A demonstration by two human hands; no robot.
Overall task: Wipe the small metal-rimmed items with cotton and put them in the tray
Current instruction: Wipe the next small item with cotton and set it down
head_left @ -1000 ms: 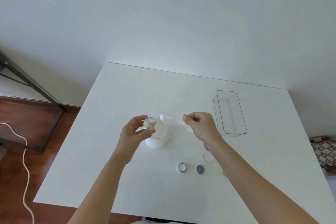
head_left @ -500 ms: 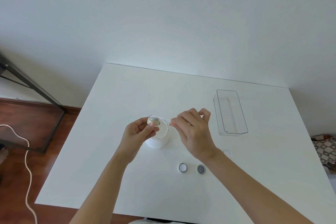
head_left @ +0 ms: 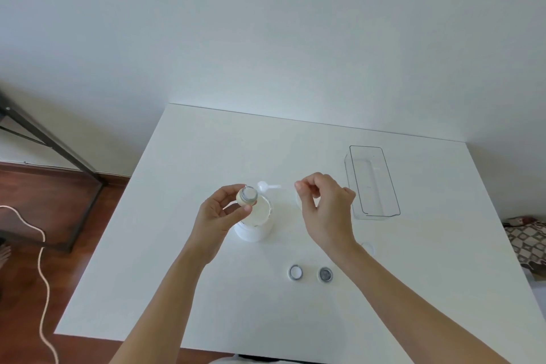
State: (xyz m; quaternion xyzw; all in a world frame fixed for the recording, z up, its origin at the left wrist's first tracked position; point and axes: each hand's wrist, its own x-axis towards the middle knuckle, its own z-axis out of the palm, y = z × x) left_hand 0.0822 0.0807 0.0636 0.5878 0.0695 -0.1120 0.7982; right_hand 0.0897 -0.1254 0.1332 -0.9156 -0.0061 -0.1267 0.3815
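**A:** Where are we in the job?

**B:** I judge we're at the wiping step. My left hand [head_left: 220,213] holds one small jar [head_left: 247,196] up over the white tub [head_left: 254,223], thumb and fingers curled round its cream body, metal rim and pale top facing the camera.

**A:** And the right?

**B:** The right hand [head_left: 325,210] hangs beside it, apart from the jar, fingertips pinched together. There's something white under that hand, a pad or a lid, but I can't tell whether the fingers actually hold cotton.

**A:** So the next move?

**B:** I'd say bring the pinch onto the rim and rub round it, keeping the left grip steady; the jar is small and smooth, so it could twist.

**A:** The others?

**B:** Two more round pieces near the table's front edge: a white one with a metal ring [head_left: 295,271], and a grey, darker-faced one [head_left: 325,274] just beside it. Both lie flat, untouched. A third pale disc [head_left: 368,247] peeks out behind my right forearm, too faint to name.

**A:** The tray?

**B:** The tray [head_left: 393,183] is clear plastic, long, straight-walled, toward the table's [head_left: 206,151] right edge, nothing in it that I can see. A small white scoop [head_left: 267,186] lies behind the tub.
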